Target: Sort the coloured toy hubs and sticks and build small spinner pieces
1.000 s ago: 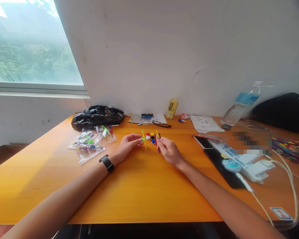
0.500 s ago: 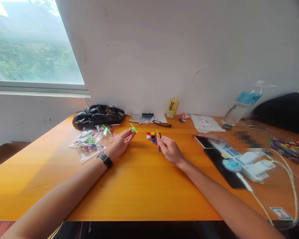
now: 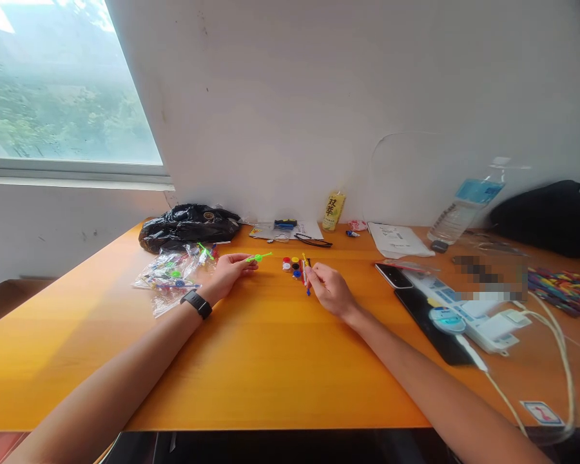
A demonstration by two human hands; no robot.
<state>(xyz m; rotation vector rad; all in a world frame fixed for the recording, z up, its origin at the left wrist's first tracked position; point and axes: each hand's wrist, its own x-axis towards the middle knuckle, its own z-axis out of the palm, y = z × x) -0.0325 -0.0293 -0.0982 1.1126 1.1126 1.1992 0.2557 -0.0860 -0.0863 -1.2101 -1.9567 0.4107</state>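
Note:
My left hand (image 3: 231, 273) pinches a small bright green plastic piece (image 3: 258, 258), a thin stick with a round part at its middle. It points right, toward several small round caps (image 3: 291, 266) in red, white, yellow, black and blue, grouped on the table. Just right of those caps, my right hand (image 3: 329, 289) is closed on a bundle of thin coloured sticks (image 3: 305, 274); yellow, red, white and blue show. My right fingers hide part of the bundle. Beside my left wrist lie clear plastic bags (image 3: 167, 277) with more coloured pieces.
A black plastic bag (image 3: 188, 229) lies at the back left. A yellow drink bottle (image 3: 334, 211) stands by the wall. To the right are a phone (image 3: 394, 276), a power strip (image 3: 464, 306) with cables, a clear water bottle (image 3: 468, 201) and a multicoloured pile (image 3: 563, 290).
My left hand has turned and lowered slightly, swinging the green piece from a steep slant to nearly level. My right hand stays in place with the sticks.

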